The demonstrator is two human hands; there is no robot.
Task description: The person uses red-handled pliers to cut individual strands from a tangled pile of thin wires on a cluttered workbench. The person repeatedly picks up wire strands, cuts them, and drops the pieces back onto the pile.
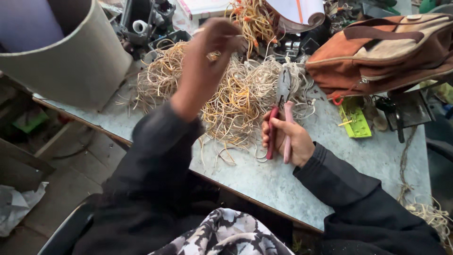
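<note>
My right hand (pixel 289 140) grips a pair of pliers (pixel 281 111) with red and pink handles, jaws pointing away from me over a heap of tangled pale and yellow wires (pixel 236 101) on the grey tabletop (pixel 264 182). My left hand (pixel 207 49) is raised above the heap, fingers pinched together on a thin wire strand near a bunch of orange-tipped wires (pixel 255 19). Both arms wear dark sleeves.
A large beige cylinder (pixel 71 56) stands at the left end of the table. A brown bag (pixel 382 52) lies at the right, with a green component (pixel 354 120) and dark tools beside it. Clutter and paper fill the far edge. More wires hang at the lower right (pixel 432 215).
</note>
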